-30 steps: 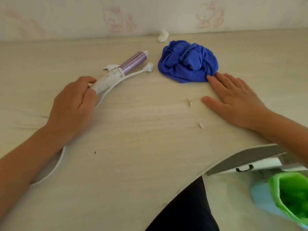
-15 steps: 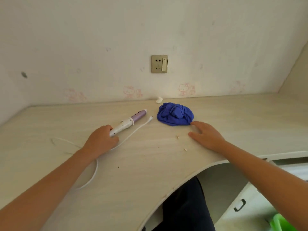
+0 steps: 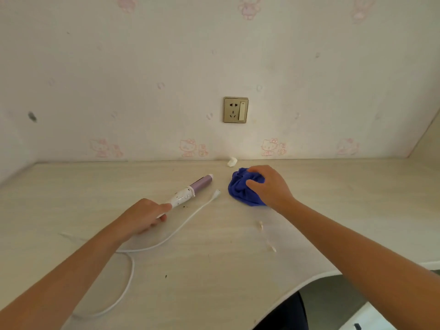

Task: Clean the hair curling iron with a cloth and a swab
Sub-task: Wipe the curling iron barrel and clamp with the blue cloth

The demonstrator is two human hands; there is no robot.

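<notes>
You face a pale wall papered with faint pink cartoon cat prints, some in a row just above the desk. A brass-coloured wall socket with a switch sits near the middle of the wall, and a small dark mark shows far to your left. Below it spreads a light wood-grain desk, its near edge curving inward at your right. A side wall closes the right corner. A white drawer front with a dark handle shows beneath. The light is soft and even.
</notes>
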